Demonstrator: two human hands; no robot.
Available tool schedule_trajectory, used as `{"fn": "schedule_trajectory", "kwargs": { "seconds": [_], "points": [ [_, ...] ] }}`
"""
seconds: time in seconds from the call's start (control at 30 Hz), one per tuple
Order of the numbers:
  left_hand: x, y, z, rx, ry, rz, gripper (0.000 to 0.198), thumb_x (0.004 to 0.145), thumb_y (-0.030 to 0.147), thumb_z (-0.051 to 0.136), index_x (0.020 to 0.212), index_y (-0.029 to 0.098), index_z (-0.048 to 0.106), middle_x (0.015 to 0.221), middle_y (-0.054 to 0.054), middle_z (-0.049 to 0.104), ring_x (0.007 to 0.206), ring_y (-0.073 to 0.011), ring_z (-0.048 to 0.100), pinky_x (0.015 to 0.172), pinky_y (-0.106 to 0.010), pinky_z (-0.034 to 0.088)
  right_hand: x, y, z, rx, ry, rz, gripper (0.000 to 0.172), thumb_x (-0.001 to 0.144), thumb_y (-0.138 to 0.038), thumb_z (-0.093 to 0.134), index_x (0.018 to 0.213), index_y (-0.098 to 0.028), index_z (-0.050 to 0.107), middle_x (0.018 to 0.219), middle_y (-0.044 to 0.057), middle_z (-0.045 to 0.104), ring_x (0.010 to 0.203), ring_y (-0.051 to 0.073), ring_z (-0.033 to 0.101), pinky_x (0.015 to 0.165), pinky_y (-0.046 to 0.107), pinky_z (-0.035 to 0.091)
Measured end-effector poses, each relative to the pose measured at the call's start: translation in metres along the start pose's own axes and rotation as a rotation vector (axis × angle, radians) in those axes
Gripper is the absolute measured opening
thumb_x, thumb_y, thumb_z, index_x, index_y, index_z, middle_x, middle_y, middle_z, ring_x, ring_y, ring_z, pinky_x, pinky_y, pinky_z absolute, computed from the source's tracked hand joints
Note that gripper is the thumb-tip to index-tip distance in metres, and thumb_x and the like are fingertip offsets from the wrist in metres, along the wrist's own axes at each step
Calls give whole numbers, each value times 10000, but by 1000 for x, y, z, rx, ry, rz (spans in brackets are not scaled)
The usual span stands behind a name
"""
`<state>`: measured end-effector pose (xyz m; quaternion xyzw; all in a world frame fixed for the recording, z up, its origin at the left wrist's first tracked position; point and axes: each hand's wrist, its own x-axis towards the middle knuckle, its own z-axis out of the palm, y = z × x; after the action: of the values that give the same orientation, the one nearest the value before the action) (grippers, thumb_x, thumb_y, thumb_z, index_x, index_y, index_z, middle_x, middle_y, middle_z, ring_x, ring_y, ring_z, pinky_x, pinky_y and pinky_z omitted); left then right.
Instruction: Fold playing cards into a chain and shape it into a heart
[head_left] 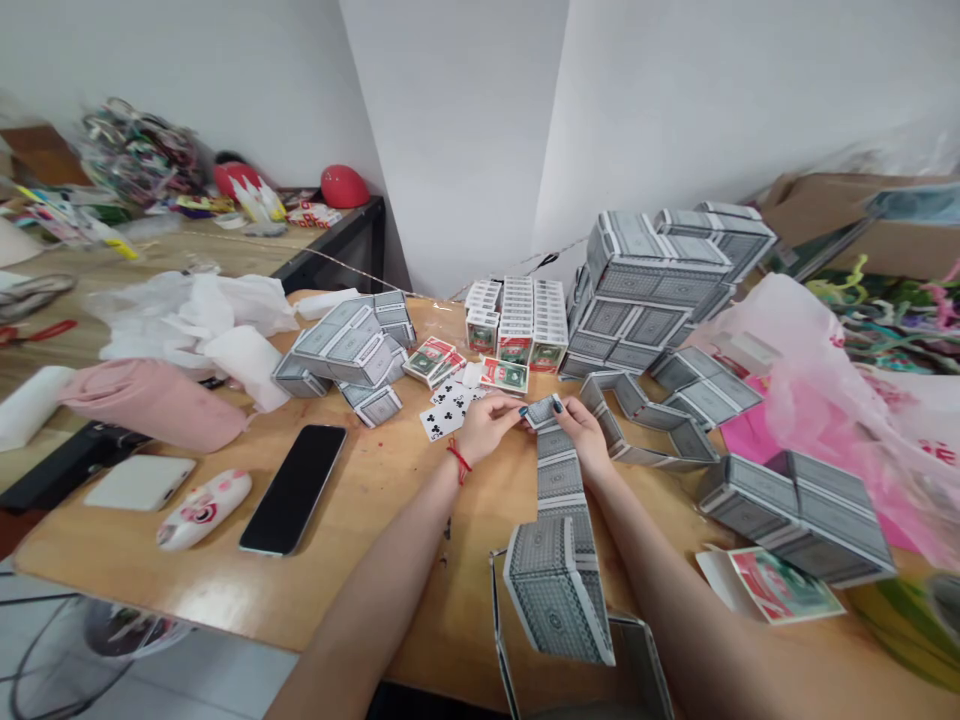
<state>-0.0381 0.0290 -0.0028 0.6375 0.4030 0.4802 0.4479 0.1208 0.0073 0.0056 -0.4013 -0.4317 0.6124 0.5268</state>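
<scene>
My left hand (486, 428) pinches the left edge of a grey-backed playing card (541, 411) at the middle of the table. On the card's right side, my right hand (582, 430) grips it with thumb and fingers. Below the card runs a chain of joined playing cards (559, 478), which leads down to a folded card structure (551, 580) between my forearms. Loose face-up club cards (448, 412) lie just left of my left hand. Behind both hands is a red and green card box (504, 375).
Card blocks (645, 270) are stacked at the back right, with a smaller card block (345, 345) at left. Rows of card boxes (517, 315) stand between. A phone (294, 490), a pink-marked white object (204, 510) and an opened card box (784, 585) lie nearer.
</scene>
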Motion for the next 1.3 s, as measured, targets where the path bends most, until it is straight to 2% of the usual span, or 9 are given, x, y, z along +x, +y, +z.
{"fn": "schedule_trajectory", "kwargs": {
  "seconds": [0.43,0.8,1.03,1.3],
  "points": [
    [3,0,9,-174,84,-185,145,653,259,619,675,117,600,636,-16,615,556,-105,567,579,-242,471,1,1,3,-10,-14,24,243,684,-461,576,717,-227,522,644,-2,640,705,211,622,579,308,486],
    [3,4,7,-103,-7,-132,143,711,214,550,788,118,622,781,-49,637,669,-121,579,650,-248,474,2,1,5,-34,49,58,277,644,-492,586,700,-226,535,601,-4,640,593,201,612,525,308,482],
    [4,-9,3,56,-30,-59,183,733,126,491,844,139,636,896,-64,630,825,-145,572,776,-271,443,1,1,6,41,49,83,247,633,-450,613,697,-227,529,571,-8,635,578,210,614,512,320,482],
    [3,-11,1,12,-81,-49,230,733,104,480,898,148,634,944,-65,629,896,-158,561,826,-292,432,2,2,4,21,54,106,264,617,-465,613,689,-230,516,579,-2,643,612,219,622,501,316,477]
  ]
}}
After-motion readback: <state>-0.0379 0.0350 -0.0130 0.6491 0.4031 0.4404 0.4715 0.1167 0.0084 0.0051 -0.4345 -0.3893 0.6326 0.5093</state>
